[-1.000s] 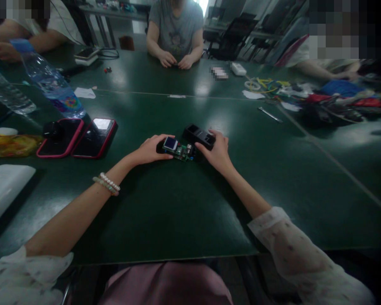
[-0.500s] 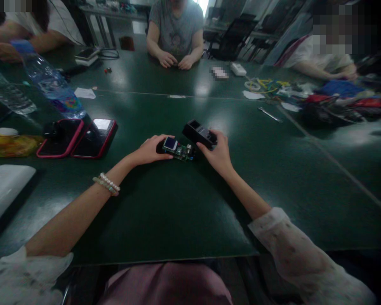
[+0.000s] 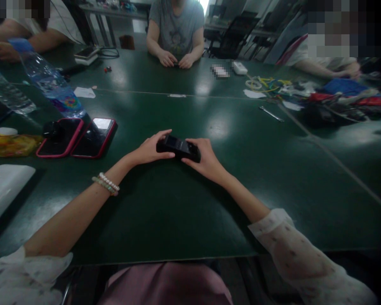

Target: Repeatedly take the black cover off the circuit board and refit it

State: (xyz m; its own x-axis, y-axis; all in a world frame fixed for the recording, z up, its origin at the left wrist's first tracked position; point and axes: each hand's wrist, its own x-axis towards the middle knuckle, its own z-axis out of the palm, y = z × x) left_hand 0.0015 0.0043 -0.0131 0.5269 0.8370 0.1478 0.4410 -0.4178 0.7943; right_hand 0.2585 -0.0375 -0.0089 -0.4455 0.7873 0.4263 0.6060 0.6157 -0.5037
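A small black plastic casing (image 3: 178,148) with a screen window lies between my hands, low over the green tabletop in front of me. My left hand (image 3: 152,149) grips its left end, thumb along the near side and fingers on the far side. At the right end, my right hand (image 3: 205,158) closes on the casing with thumb in front and fingers behind. The green circuit board is hidden beneath the casing now, and whether the two are pressed fully together I cannot tell.
Two red-edged phones (image 3: 94,137), a plastic bottle (image 3: 52,82) and a white box-like object (image 3: 6,188) are on the left. A wrench (image 3: 271,113) lies to the right, near tangled cables (image 3: 263,84). Across the green table (image 3: 165,216) sits a person (image 3: 177,31); others are at both sides.
My right hand has brought the black casing down and left onto the circuit board, which has gone out of sight. My left hand has stayed nearly in place.
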